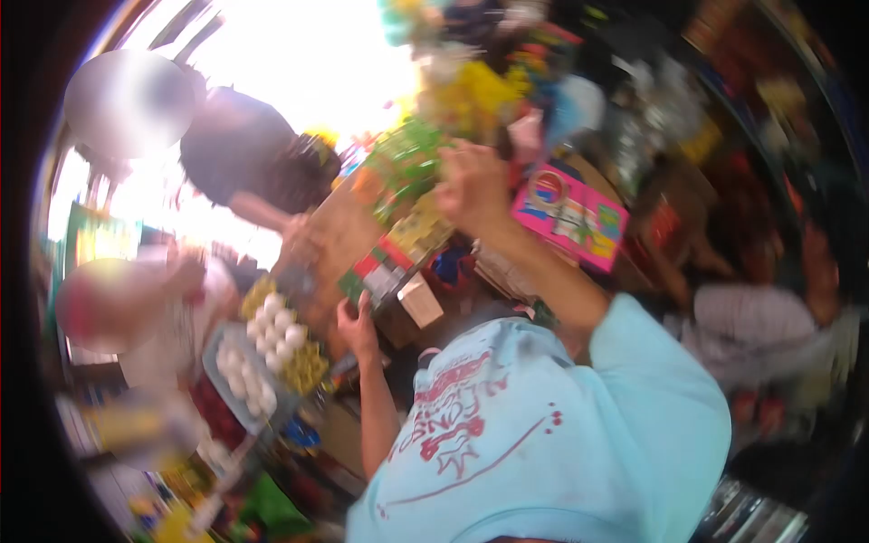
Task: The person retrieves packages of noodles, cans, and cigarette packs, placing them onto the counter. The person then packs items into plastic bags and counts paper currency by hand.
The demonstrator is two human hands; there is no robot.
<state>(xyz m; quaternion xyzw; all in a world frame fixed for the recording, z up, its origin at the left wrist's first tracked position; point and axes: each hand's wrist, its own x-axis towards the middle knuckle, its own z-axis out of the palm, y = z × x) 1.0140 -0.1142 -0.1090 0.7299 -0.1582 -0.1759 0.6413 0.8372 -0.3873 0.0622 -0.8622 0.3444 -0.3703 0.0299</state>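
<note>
My left hand (359, 330) is at the near edge of the wooden counter (337, 231), thumb and a finger apart, holding nothing visible. Beside it are red and green packs (373, 267) and a small cardboard box (420, 300). Farther forward, my right hand (472, 188) is raised with bent fingers beside shiny green packets (405, 163). Blur hides whether those fingers hold anything. Yellowish packs (421, 226) lie just below that hand, and a bright pink box (570, 215) is to its right.
Eggs (273, 330) sit in trays left of my left hand, some in a grey tray (217, 376). Across the counter a person in dark clothing (240, 149) rests a hand (299, 244) on it. Another person (163, 312) is at the left. Colourful goods (480, 90) are piled ahead.
</note>
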